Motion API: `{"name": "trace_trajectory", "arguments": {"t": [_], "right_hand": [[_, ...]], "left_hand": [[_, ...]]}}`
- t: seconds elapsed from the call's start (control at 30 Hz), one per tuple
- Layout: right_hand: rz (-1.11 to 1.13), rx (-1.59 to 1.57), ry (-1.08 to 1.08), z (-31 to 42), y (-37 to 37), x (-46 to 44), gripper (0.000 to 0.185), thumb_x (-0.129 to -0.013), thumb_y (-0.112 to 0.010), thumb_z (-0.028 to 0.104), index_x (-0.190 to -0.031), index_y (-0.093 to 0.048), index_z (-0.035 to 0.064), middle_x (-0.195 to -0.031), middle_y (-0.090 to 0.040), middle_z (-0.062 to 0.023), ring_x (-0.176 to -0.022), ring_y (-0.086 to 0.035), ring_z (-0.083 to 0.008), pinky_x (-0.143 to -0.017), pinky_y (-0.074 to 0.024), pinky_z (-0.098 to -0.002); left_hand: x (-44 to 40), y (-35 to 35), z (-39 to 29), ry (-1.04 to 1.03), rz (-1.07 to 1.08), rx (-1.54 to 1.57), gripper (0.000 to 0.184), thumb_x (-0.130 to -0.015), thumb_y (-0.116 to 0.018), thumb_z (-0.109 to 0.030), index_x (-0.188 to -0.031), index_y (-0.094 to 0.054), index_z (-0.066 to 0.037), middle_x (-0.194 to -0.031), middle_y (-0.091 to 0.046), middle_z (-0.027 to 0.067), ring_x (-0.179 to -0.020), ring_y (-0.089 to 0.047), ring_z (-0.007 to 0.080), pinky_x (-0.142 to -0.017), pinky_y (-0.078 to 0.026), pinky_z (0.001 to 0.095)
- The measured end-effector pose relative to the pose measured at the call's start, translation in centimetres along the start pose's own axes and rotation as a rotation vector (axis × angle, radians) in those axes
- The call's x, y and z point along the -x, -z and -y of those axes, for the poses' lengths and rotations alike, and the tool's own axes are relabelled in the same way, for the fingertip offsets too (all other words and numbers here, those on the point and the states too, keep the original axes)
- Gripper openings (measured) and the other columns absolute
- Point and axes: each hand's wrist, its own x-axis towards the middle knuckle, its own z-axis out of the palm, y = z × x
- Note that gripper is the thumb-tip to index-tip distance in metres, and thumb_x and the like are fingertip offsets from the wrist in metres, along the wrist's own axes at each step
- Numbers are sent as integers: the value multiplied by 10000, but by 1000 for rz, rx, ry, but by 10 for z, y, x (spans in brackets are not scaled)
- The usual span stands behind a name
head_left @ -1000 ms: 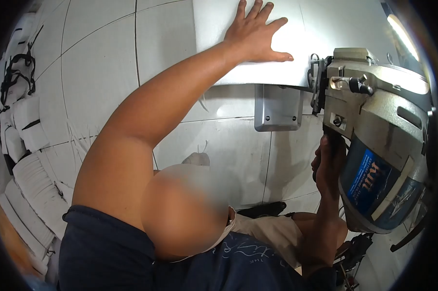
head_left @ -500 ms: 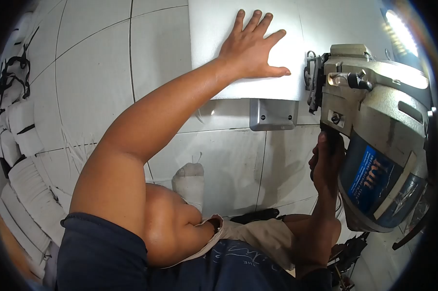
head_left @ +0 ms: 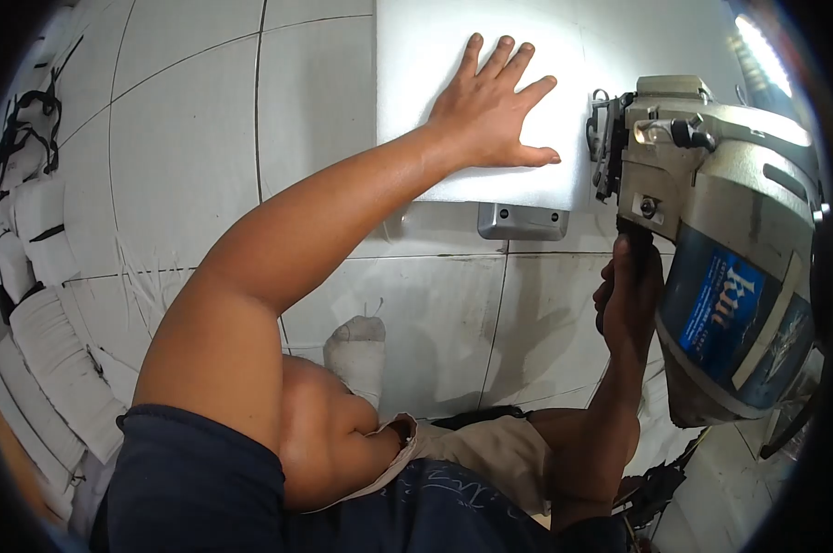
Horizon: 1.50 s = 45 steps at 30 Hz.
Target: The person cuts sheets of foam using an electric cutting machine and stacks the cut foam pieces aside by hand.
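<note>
My left hand (head_left: 485, 106) lies flat with its fingers spread on a white sheet (head_left: 407, 64) at the top centre. To the right, my right hand (head_left: 630, 281) is wrapped round the black handle of a large cutting machine (head_left: 711, 203) with a metal head and a blue label. The machine's front end stands at the sheet's right edge. Under the sheet's near edge, part of a grey metal base plate (head_left: 527, 224) with two screws shows; the rest is hidden by the sheet.
White padded pieces (head_left: 57, 355) are stacked along the left side, with black straps (head_left: 34, 138) above them. Loose white threads lie on the tiled surface (head_left: 186, 129). A bright lamp (head_left: 762, 55) shines at the top right. My socked foot (head_left: 354, 355) is below.
The sheet and my left hand have come nearer to me, covering more of the metal base plate. The machine has turned slightly, with my right hand still on its handle.
</note>
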Motion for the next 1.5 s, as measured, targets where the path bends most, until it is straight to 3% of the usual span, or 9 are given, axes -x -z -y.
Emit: {"name": "trace_trajectory", "arguments": {"t": [0.43, 0.5, 0.63, 0.7, 1.5], "right_hand": [[-52, 25, -43, 31, -13, -25, 482, -915, -553, 537, -911, -513, 56, -683, -497, -15, -465, -492, -84, -412, -366, -243], [6, 64, -123, 40, -11, -30, 574, -892, -524, 621, -1063, -495, 73, -751, -476, -1, -528, -482, -64, -475, -403, -229], [14, 71, -95, 44, -13, -32, 579, -889, -512, 636, -1072, -496, 86, -750, -481, 5, -539, -498, -64, -478, -406, -231], [-79, 31, -33, 53, -17, -32, 509, -900, -562, 559, -904, -514, 53, -677, -486, -13, -468, -489, -91, -410, -366, -246], [-71, 83, 78, 49, -17, -72, 526, -899, -543, 577, -859, -523, 52, -663, -489, -7, -476, -507, -96, -416, -395, -257]], "left_hand": [[0, 3, 2, -5, 44, -2, 945, -741, -472, -826, -1429, -436, -179, -1502, -318, 219, -1417, -239, 402, -1155, -102, 590], [-2, 7, 3, -6, 37, 23, 944, -746, -487, -812, -1435, -424, -170, -1504, -315, 219, -1419, -240, 399, -1155, -104, 588], [4, 14, -2, -7, 22, 24, 931, -759, -495, -790, -1442, -412, -164, -1506, -315, 216, -1420, -235, 399, -1155, -108, 587], [3, 15, -3, -6, 27, 25, 930, -762, -491, -791, -1443, -410, -164, -1506, -314, 215, -1421, -234, 399, -1155, -108, 586], [25, 3, -24, -61, 39, -34, 921, -786, -460, -784, -1457, -387, -158, -1514, -296, 217, -1421, -237, 398, -1156, -113, 578]]}}
